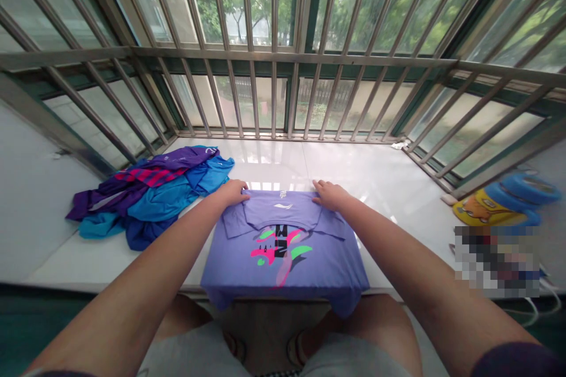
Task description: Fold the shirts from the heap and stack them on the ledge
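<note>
While a purple shirt (221, 274) lies spread in the middle of a white window ledge (371, 171), two bare hands meet its far edge, one at each corner. The left hand (234, 192) is at the far left corner, its fingers curled against the cloth; the right hand (331, 194) is at the far right corner, its fingers more extended, with the thumb over the fabric. Whether the fingers of either hand pinch the cloth or merely rest on it, one cannot tell. The far part of the shirt is doubled over toward the near side, partly covering a pink, green and black print (280, 250); the near edge drapes over the ledge's near side. To the left lies a crumpled pile of garments (163, 188) in dark purple, blue and red check. At the far right stands a yellow and blue container (495, 203), with a pixelated patch (497, 262) on its near side. Metal bars (274, 58) border the ledge before the windows.
</note>
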A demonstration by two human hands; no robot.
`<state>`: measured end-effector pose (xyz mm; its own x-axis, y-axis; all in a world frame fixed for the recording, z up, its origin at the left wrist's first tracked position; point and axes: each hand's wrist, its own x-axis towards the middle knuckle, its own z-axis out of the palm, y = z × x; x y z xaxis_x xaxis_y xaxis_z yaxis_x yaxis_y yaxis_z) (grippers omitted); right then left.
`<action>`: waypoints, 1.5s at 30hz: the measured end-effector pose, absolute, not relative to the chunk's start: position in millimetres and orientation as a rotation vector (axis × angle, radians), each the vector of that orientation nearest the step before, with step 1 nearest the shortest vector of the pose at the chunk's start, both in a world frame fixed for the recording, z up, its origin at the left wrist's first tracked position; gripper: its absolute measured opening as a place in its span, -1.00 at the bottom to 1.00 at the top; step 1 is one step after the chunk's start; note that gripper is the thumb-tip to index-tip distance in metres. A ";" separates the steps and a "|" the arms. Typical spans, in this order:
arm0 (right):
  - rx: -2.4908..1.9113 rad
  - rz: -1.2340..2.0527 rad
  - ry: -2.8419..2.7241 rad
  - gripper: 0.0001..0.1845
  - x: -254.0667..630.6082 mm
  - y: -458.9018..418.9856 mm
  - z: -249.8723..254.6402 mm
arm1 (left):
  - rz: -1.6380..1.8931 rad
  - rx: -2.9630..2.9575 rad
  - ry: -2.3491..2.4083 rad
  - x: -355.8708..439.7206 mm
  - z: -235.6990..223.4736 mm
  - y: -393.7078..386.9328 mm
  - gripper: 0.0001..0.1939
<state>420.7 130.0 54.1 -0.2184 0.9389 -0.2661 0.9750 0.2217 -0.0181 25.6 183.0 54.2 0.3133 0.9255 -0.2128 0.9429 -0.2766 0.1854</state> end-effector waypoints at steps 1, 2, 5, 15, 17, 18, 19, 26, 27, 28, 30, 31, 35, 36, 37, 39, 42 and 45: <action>1.828 -0.284 2.273 -0.17 426.5 134.2 58.2 | -0.119 2.286 1.691 19.3 56.4 186.9 -0.55; 1.830 -0.306 2.252 -0.19 431.2 138.3 61.4 | -0.147 2.265 1.688 15.5 57.7 190.4 -0.58; 1.828 -0.391 2.188 -0.29 439.4 148.0 66.1 | -0.229 2.212 1.673 15.5 58.1 199.1 -0.69; 1.812 -0.432 2.044 -0.63 451.0 170.8 101.2 | -0.109 2.179 1.697 28.7 87.8 223.3 -0.71; 1.878 -0.342 2.083 -0.70 451.4 176.5 118.4 | -0.005 2.163 1.736 29.5 99.0 227.2 -0.72; 1.922 -0.287 2.109 -0.73 451.2 178.6 127.3 | 0.055 2.159 1.759 30.1 105.0 228.7 -0.73; 1.970 -0.228 2.133 -0.74 450.8 180.0 136.1 | 0.122 2.159 1.785 30.9 111.1 229.5 -0.73; 2.208 0.014 2.229 -0.71 448.1 151.5 175.2 | 0.532 2.186 1.862 28.9 136.1 188.8 -0.76; 2.216 0.017 2.245 -0.73 448.2 139.8 175.0 | 0.584 2.178 1.834 26.1 133.4 175.0 -0.76; 2.217 0.015 2.264 -0.75 448.4 125.8 172.8 | 0.638 2.166 1.803 22.6 128.5 159.7 -0.77; 2.197 -0.007 2.317 -0.81 448.2 92.3 162.0 | 0.734 2.131 1.746 13.9 112.7 126.8 -0.78; 2.182 -0.030 2.348 -0.84 447.5 73.3 153.5 | 0.756 2.115 1.735 9.1 102.1 109.8 -0.78; 2.135 -0.228 2.441 -0.82 440.5 -6.9 105.8 | 0.747 2.111 1.680 -9.0 51.6 47.0 -0.74; 2.116 -0.288 2.452 -0.80 438.4 -25.6 92.6 | 0.728 2.124 1.653 -12.6 39.3 33.7 -0.74; 2.087 -0.356 2.473 -0.78 436.4 -42.7 79.8 | 0.702 2.140 1.631 -15.7 28.0 21.8 -0.75; 2.030 -0.472 2.522 -0.75 434.0 -71.4 57.5 | 0.636 2.173 1.609 -21.0 10.4 2.5 -0.73; 2.051 -0.515 2.565 -0.69 435.0 -96.7 37.1 | 0.571 2.224 1.622 -27.4 -0.7 -13.4 -0.64; 2.199 -0.431 2.545 -0.66 439.3 -99.9 34.0 | 0.604 2.279 1.637 -29.9 6.0 -13.3 -0.63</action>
